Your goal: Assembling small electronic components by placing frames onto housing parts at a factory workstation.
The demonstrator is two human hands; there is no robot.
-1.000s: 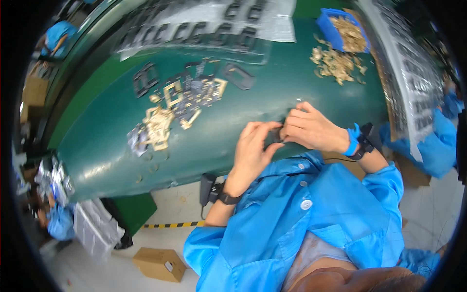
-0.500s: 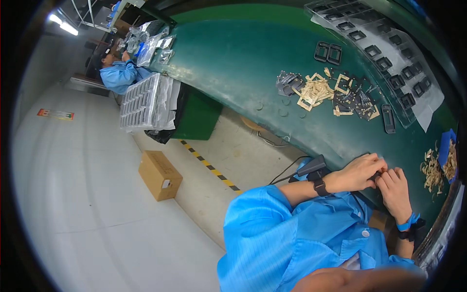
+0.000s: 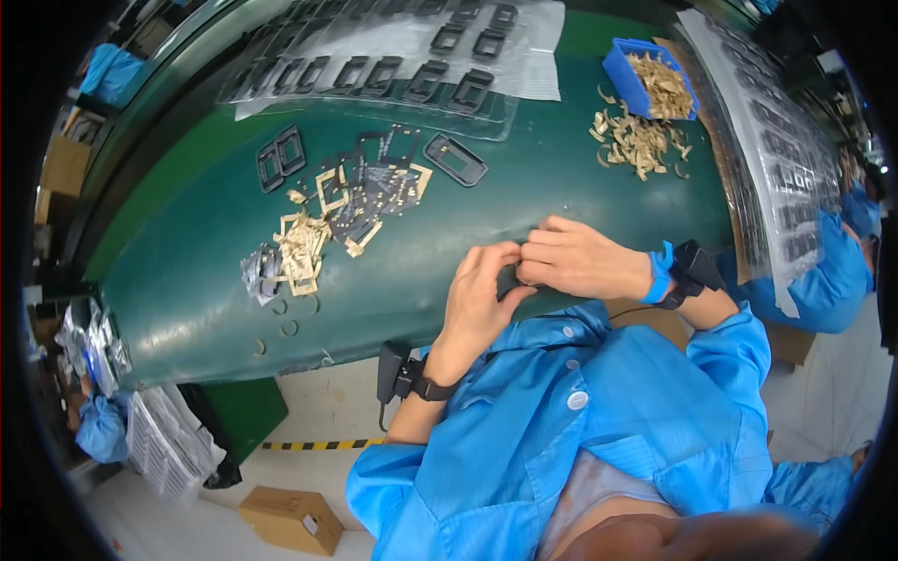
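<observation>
My left hand (image 3: 479, 297) and my right hand (image 3: 582, 264) meet fingertip to fingertip above the near edge of the green table. Both are closed, with the fingers bent round a small dark part (image 3: 511, 278) that they mostly cover, so its shape cannot be told. Beyond them on the table lies a black plastic frame (image 3: 456, 160). Further left are a pile of flat black pieces (image 3: 379, 187), a heap of pale yellow frame-shaped pieces (image 3: 302, 251) and some small grey pieces (image 3: 259, 274). Two more black frames (image 3: 281, 157) lie side by side behind these.
A clear tray of black frames (image 3: 402, 79) spans the back. A blue bin (image 3: 629, 79) with curved tan scraps stands at the back right, loose scraps (image 3: 641, 142) before it. Stacked trays (image 3: 781, 178) stand at the right, near a person in blue (image 3: 809, 280). A carton (image 3: 292, 520) sits on the floor.
The view has swung to the right, so the table's contents appear further left and the right-hand trays have come into sight. My hands stay together, fingers still closed on the small dark part.
</observation>
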